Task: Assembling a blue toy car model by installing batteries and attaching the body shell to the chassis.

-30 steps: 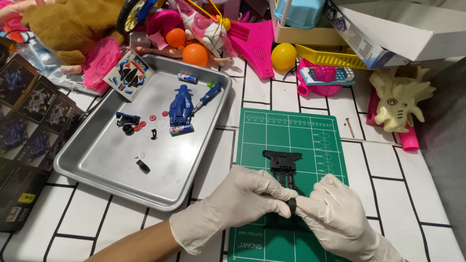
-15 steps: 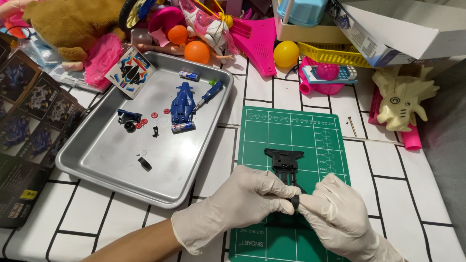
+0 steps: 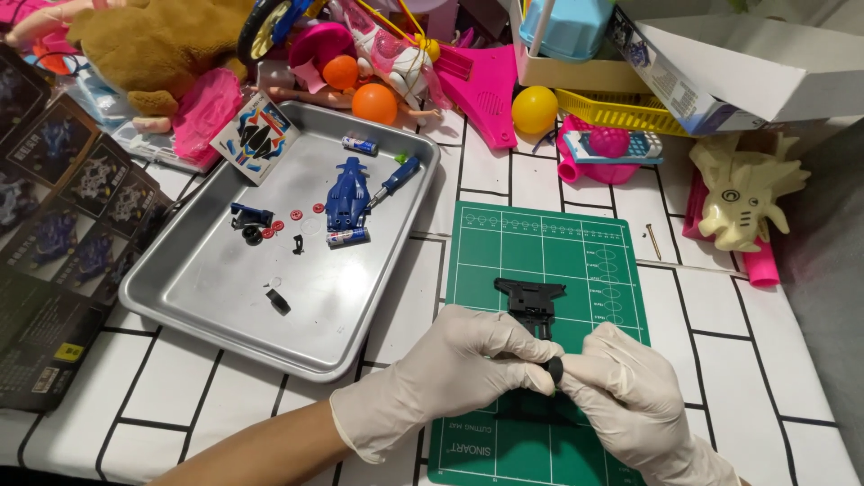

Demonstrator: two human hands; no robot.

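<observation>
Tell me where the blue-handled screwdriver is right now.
In the head view, the blue-handled screwdriver lies in the metal tray, upper right part, just right of the blue toy body.

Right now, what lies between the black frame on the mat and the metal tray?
Head view: nothing. Between the black frame and the metal tray are only bare green mat and white tabletop.

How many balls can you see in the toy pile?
3: two orange balls, one above the other, by the tray's top edge, and a yellow ball beside the yellow basket. More may be hidden.

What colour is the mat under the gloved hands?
Green with a pale printed grid, the cutting mat shows best in the head view, below the black plastic part.
</observation>
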